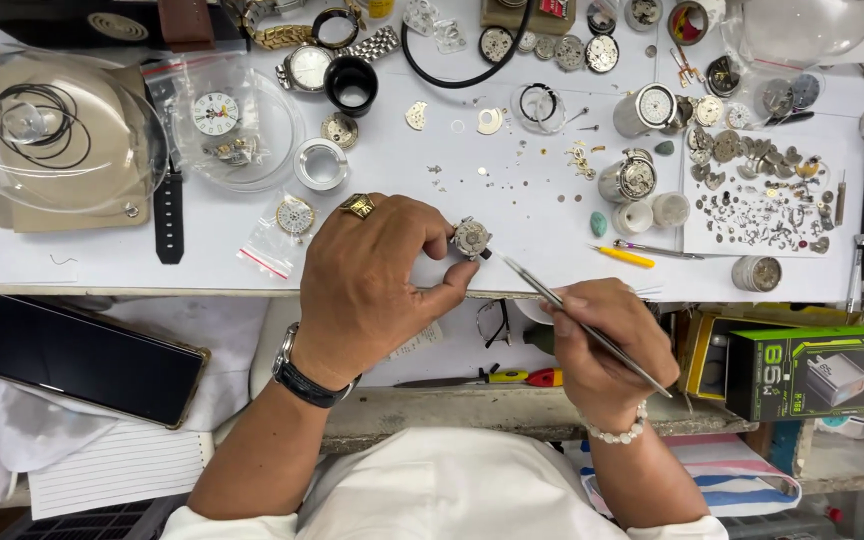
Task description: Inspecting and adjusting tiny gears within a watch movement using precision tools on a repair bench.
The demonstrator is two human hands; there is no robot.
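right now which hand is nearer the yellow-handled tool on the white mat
Right. The right hand sits just below the yellow-handled tool, holding tweezers. The left hand is farther off to its left, pinching a watch movement.

A white-topped workbench [512,215] carries scattered small metal watch parts [762,200], a clear glass dome [52,130] over black rubber rings, a round white watch dial [216,112] in a clear plastic bag, a black leather strap [168,215], a yellow-handled tool [624,257] and a round black loupe [351,84].

Watch movement [471,238] between left hand [372,280] and right hand [607,345]; tweezers [572,312] touching movement; phone [87,360] far left.
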